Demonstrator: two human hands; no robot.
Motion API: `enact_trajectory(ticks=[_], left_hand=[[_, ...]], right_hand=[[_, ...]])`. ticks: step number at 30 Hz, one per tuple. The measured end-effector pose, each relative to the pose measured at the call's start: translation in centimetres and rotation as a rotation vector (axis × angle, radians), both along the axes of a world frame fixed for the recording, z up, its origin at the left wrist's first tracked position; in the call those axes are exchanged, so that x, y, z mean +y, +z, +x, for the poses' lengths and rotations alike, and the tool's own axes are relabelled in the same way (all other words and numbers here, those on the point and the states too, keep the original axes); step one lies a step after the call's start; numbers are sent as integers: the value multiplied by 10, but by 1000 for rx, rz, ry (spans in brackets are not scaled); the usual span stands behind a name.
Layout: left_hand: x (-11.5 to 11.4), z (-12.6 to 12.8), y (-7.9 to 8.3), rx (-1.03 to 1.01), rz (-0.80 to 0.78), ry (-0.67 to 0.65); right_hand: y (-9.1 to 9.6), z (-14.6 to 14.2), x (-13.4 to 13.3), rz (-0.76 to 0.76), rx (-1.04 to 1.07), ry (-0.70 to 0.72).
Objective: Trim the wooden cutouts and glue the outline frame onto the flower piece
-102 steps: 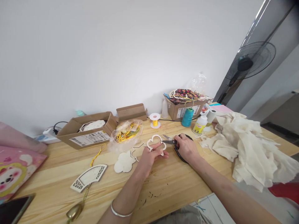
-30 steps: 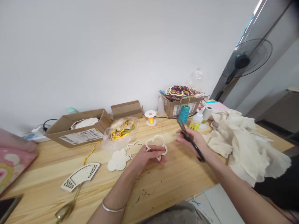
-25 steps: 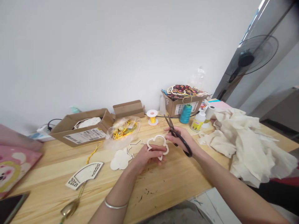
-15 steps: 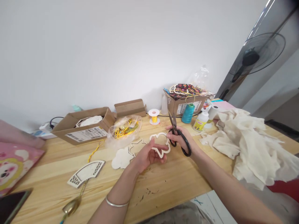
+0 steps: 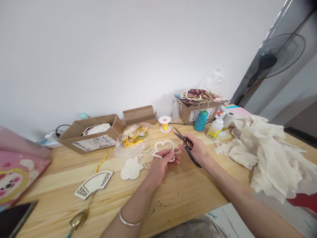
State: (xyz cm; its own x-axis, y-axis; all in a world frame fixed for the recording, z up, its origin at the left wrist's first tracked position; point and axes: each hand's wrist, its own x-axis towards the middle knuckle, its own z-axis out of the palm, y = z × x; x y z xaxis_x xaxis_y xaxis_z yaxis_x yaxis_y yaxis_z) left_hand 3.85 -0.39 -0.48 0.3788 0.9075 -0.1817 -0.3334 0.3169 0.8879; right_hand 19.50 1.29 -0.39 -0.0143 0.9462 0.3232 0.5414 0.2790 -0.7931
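My left hand [image 5: 163, 162] grips a pale cloud-shaped frame [image 5: 156, 145] with an open middle, raised a little above the table. To its right, my right hand [image 5: 196, 148] is closed around black-handled scissors [image 5: 190, 155], whose blades point up and to the left, away from the frame. Left of my left hand, a solid cloud-shaped piece [image 5: 131, 169] lies on the wood. Beside it rests a star-shaped frame [image 5: 146, 152], partly hidden behind the cloud frame and my hand.
Behind stand an open cardboard box [image 5: 91, 142], a bag of yellow cords [image 5: 135, 137], a yellow thread spool [image 5: 164, 125], a teal thread cone [image 5: 201, 121] and a glue bottle [image 5: 215, 129]. A fan-shaped ornament [image 5: 95, 185] lies left. Crumpled cream cloth [image 5: 267, 148] covers the right side.
My left hand has turned the cloud frame, so its pointed end no longer faces down. The scissors have tilted left, away from upright. The camera view has shifted slightly.
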Motion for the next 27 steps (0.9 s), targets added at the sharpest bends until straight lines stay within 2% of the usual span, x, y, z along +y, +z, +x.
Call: enact_trajectory(ticks=[3, 6, 10, 16, 27], left_hand=[[1, -1, 1, -5, -12, 29], [1, 0, 0, 4, 10, 47], [0, 1, -2, 26, 29, 32], [1, 1, -5, 62, 40, 12], [-2, 0, -4, 43, -32, 27]], right_hand=[[-4, 13, -7, 97, -348, -2], [-10, 14, -13, 96, -501, 1], [-14, 9, -15, 53, -572, -52], [-10, 9, -12, -27, -657, -80], [-7, 5, -11, -134, -803, -135]])
